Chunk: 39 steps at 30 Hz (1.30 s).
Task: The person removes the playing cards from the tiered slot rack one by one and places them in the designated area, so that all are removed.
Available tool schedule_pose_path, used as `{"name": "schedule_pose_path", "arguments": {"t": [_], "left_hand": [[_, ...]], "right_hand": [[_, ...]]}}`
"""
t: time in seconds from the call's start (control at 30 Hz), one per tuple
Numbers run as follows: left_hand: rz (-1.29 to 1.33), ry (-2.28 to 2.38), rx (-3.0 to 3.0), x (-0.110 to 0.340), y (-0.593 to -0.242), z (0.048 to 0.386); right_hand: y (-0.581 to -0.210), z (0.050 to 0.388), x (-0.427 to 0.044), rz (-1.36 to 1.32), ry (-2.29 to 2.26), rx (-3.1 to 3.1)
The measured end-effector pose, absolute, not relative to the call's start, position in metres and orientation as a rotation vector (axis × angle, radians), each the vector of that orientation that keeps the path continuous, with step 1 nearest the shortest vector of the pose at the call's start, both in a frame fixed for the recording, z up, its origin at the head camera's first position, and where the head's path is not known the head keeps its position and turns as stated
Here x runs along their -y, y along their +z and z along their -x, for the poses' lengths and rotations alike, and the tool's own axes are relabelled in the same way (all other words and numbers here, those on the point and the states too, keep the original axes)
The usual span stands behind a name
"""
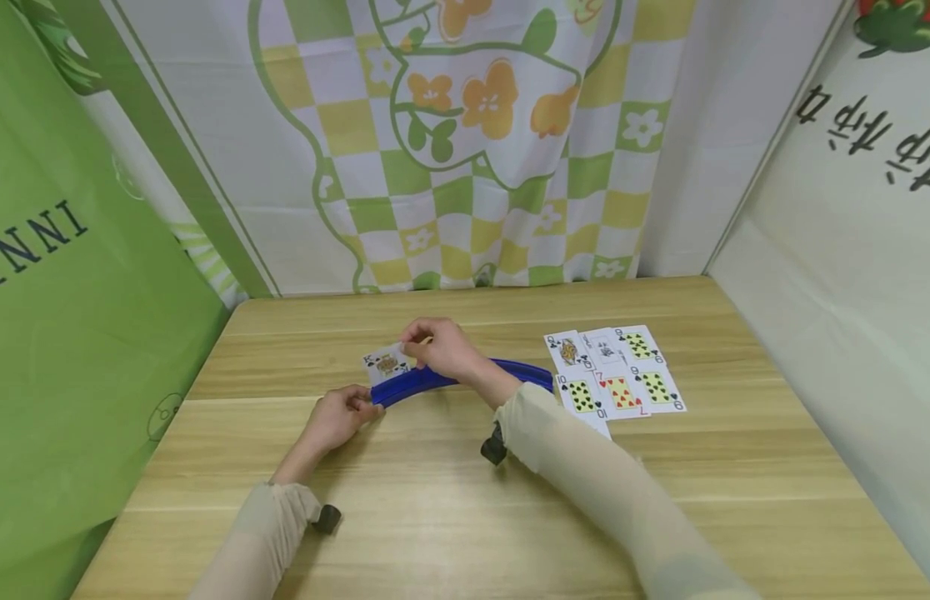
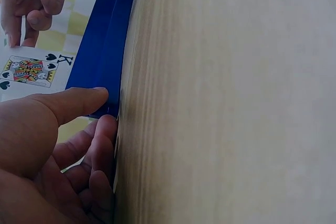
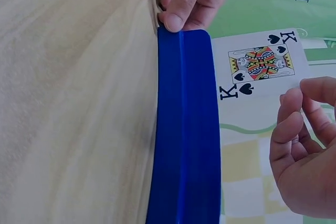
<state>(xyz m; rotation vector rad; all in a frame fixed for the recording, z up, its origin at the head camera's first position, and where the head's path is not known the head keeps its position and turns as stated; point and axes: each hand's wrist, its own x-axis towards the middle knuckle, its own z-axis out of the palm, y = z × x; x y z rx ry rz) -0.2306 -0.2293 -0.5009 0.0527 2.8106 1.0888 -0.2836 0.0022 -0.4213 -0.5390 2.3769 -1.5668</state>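
A curved blue card holder (image 1: pixel 414 383) lies on the table. My left hand (image 1: pixel 337 418) grips its left end, thumb on the front face in the left wrist view and fingers at the end below. At that same end, the king of spades (image 1: pixel 384 365) stands upright along the holder's far side; whether its lower edge sits in the slot I cannot tell. With thumb and forefinger my right hand (image 1: pixel 444 348) pinches the card's right edge, as the right wrist view shows near the card (image 3: pixel 261 64). The right forearm crosses over the holder's middle.
Several face-up playing cards (image 1: pixel 618 392) lie in overlapping rows right of the holder, among them a seven of hearts. The wooden table (image 1: pixel 435 517) meets a patterned curtain (image 1: pixel 465 200) at the back. Green cloth (image 1: pixel 75 333) hangs at the left.
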Motion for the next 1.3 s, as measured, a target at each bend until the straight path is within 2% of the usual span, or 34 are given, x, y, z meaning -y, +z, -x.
{"name": "schedule_pose_path", "arguments": {"t": [0.47, 1.3], "left_hand": [[-0.075, 1.074, -2.835, 0.229, -0.500, 0.230], [-0.054, 1.078, -2.821, 0.229, -0.500, 0.230]], "right_hand": [[-0.412, 0.282, -0.013, 0.600, -1.646, -2.409], [-0.405, 0.273, -0.057, 0.487, -1.608, -2.470]]}}
